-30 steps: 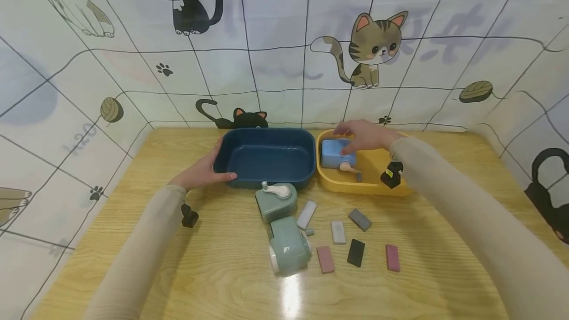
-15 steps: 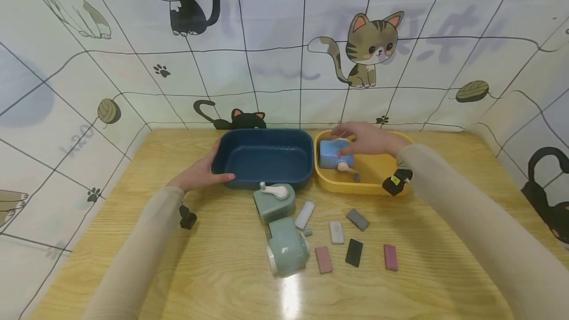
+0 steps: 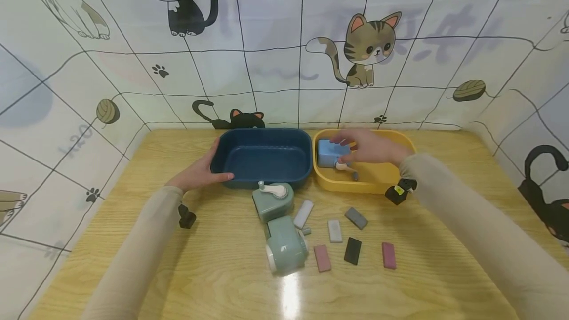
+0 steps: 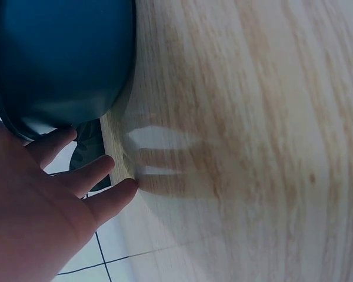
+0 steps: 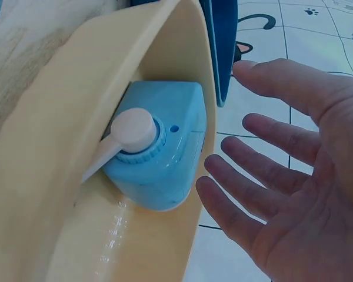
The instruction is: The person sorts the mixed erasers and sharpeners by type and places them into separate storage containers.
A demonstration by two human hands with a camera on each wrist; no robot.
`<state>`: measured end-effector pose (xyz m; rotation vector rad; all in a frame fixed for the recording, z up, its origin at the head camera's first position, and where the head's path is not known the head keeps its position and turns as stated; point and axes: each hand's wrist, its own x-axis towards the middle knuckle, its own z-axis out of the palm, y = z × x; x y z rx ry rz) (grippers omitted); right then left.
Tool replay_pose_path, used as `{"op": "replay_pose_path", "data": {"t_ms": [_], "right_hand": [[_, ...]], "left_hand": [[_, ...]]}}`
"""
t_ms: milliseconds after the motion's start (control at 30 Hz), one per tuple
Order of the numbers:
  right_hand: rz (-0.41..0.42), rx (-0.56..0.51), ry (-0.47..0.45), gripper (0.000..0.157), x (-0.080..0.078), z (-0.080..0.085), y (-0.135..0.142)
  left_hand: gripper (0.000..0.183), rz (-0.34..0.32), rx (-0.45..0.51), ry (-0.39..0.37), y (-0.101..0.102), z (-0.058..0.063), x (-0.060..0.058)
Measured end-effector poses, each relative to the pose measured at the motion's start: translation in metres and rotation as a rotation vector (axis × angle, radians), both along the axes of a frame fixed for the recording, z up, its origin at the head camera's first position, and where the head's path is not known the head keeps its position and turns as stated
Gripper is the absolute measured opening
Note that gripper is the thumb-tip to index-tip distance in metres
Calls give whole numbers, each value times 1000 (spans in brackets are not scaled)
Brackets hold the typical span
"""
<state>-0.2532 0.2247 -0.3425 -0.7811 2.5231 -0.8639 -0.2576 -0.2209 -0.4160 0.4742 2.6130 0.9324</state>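
My left hand [image 3: 198, 172] rests at the left end of a dark blue bin [image 3: 266, 181], its thumb along the front side. In the left wrist view its fingers [image 4: 91, 176] are spread, with one against the bin's wall. My right hand [image 3: 371, 146] hovers over a yellow bin [image 3: 346, 187], fingers loosely extended and holding nothing. Below and left of that hand, a light blue hand-crank pencil sharpener [image 5: 159, 170] sits in the yellow bin's left end; the hand partly covers it in the head view. The right wrist view shows the palm apart from the sharpener.
Two green crank pencil sharpeners [image 3: 273, 204] [image 3: 286, 245] stand before the blue bin. Several small eraser-like blocks lie to their right, among them a dark one [image 3: 353, 251], a pink one [image 3: 322, 258] and a magenta one [image 3: 388, 255]. A cat-print sheet [image 3: 275, 73] hangs behind the wooden table.
My right hand has come away from the blue sharpener, shifting slightly right and nearer to me. The left hand stays at the blue bin.
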Motion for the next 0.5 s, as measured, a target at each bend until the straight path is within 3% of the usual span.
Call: {"op": "replay_pose_path", "data": {"t_ms": [500], "right_hand": [[40, -95, -5, 52, 18, -3, -5]], "left_hand": [[114, -6, 7, 12, 0, -1, 0]]}}
